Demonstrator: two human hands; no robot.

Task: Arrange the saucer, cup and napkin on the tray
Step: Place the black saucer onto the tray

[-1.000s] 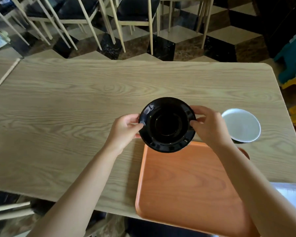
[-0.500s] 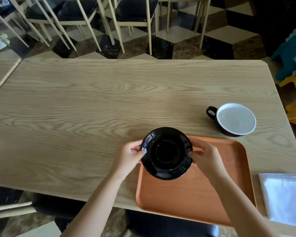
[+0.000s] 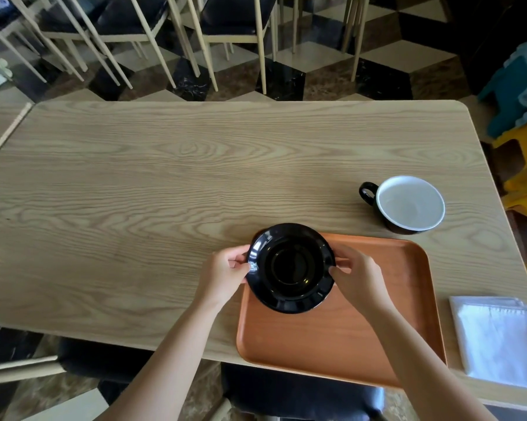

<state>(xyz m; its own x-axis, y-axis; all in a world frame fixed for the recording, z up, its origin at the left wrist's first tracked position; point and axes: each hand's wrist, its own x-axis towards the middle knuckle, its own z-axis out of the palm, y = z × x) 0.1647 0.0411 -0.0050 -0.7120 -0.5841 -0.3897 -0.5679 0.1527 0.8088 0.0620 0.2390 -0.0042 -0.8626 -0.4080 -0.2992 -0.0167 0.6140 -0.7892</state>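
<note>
Over the tray's [image 3: 341, 335] far-left corner, the left hand [image 3: 225, 276] and right hand [image 3: 358, 276] pinch the black saucer [image 3: 291, 267] by opposite rims; released now, overhanging, it might tip off onto the table [image 3: 134, 192].

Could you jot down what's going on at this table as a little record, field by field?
saucer: black saucer, held at both edges over the tray's far-left corner
left hand: left hand on the saucer's left rim
right hand: right hand on its right rim
tray: orange tray, nothing else on it
cup: black cup, white inside, on the table beyond the tray
napkin: white napkin, right of the tray
</note>
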